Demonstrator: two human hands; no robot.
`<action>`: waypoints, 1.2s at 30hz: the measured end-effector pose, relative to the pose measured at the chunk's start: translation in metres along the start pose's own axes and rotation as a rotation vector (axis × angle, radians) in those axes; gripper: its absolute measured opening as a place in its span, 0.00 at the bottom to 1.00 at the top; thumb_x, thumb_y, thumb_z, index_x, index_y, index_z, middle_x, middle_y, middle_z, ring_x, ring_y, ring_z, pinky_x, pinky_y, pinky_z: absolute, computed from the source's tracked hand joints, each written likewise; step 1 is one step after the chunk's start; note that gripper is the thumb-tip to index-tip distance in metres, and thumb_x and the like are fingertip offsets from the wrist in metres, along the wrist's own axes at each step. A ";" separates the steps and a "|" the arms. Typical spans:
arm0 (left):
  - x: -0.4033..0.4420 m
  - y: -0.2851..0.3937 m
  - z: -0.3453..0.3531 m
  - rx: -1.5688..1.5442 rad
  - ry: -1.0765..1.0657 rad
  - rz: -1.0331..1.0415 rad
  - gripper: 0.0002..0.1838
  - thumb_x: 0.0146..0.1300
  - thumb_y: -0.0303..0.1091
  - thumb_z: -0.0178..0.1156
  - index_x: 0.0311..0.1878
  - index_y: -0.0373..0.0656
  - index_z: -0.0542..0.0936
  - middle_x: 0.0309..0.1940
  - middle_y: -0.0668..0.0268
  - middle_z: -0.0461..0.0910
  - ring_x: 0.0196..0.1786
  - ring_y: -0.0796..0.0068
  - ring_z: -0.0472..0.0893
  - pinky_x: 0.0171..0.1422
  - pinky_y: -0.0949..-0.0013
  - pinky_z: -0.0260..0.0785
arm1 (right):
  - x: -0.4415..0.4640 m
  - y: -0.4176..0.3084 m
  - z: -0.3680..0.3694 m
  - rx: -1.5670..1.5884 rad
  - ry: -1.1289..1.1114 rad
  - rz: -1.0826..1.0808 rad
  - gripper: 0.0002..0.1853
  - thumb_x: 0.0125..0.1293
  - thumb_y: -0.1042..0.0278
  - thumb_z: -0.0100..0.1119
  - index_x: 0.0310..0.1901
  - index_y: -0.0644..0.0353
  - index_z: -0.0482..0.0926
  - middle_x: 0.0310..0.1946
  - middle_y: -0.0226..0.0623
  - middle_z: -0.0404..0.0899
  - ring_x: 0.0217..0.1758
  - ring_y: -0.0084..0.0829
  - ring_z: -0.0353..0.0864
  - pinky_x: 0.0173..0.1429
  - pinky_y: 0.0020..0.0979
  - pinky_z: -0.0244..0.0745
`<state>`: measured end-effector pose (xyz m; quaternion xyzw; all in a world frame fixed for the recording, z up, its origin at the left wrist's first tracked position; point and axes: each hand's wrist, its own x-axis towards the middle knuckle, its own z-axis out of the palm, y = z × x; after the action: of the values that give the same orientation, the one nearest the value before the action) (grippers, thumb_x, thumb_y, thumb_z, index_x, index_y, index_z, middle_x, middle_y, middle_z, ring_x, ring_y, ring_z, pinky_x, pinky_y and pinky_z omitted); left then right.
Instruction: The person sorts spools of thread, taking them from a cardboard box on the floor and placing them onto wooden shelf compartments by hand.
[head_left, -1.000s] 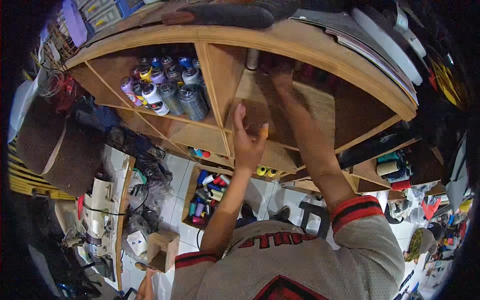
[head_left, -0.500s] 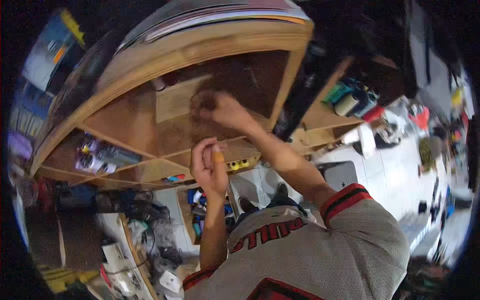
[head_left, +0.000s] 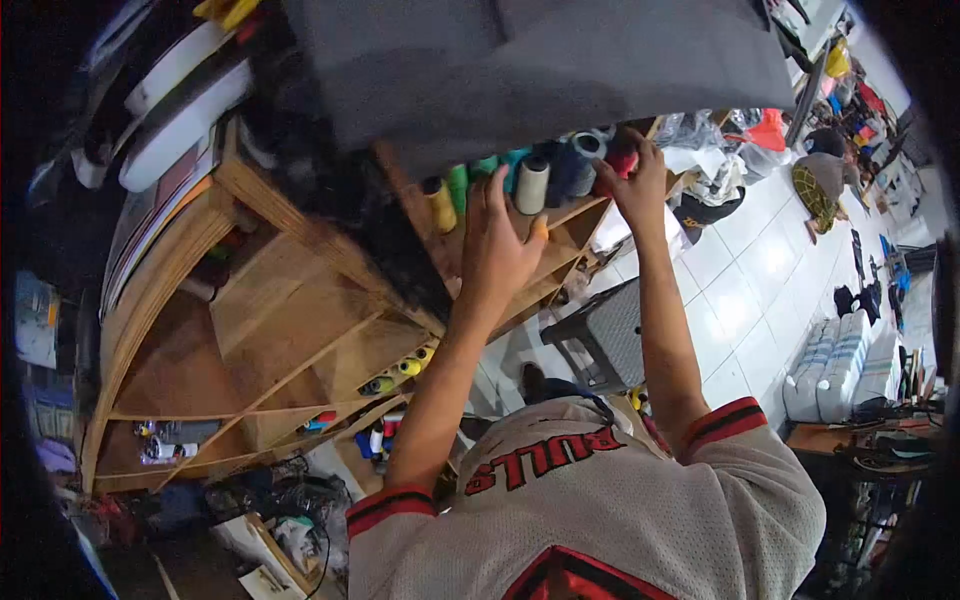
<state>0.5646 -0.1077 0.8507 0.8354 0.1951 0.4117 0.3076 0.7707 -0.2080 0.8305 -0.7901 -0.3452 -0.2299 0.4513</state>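
Observation:
My left hand [head_left: 500, 245] reaches up to a wooden shelf with its fingers apart, in front of several thread spools. Near its fingertips are a green spool [head_left: 458, 188] and a cream spool [head_left: 532, 186], which stands between the thumb and the shelf's back. Something orange is wrapped on the left thumb. My right hand [head_left: 640, 185] has thumb and fingers around a red thread spool [head_left: 622, 163] at the row's right end. A dark grey-blue spool [head_left: 578, 168] stands just left of it. A yellow spool [head_left: 439, 204] is at the row's left end.
Dark grey cloth [head_left: 560, 80] hangs over the spool shelf. To the left is a wooden cabinet [head_left: 280, 330] with compartments. A grey stool [head_left: 605, 330] stands below my right forearm. White plastic bags [head_left: 715, 165] and wrapped bundles [head_left: 828, 370] are on the right.
My view has turned right, from the wooden cabinet to the shelf of spools. Both hands have moved from the cabinet to the spools, and the right one has reached the red spool.

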 end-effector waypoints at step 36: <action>-0.045 0.013 -0.057 0.480 -0.441 -0.006 0.38 0.48 0.49 0.65 0.61 0.42 0.67 0.28 0.50 0.80 0.33 0.51 0.81 0.40 0.54 0.74 | -0.064 -0.108 -0.053 0.111 -0.389 -0.165 0.35 0.40 0.62 0.71 0.51 0.68 0.69 0.50 0.52 0.60 0.56 0.51 0.62 0.58 0.45 0.63</action>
<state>0.4929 -0.1231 0.8611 0.9525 0.2175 0.1623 0.1380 0.6449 -0.2377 0.8727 -0.7626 -0.5014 -0.0900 0.3988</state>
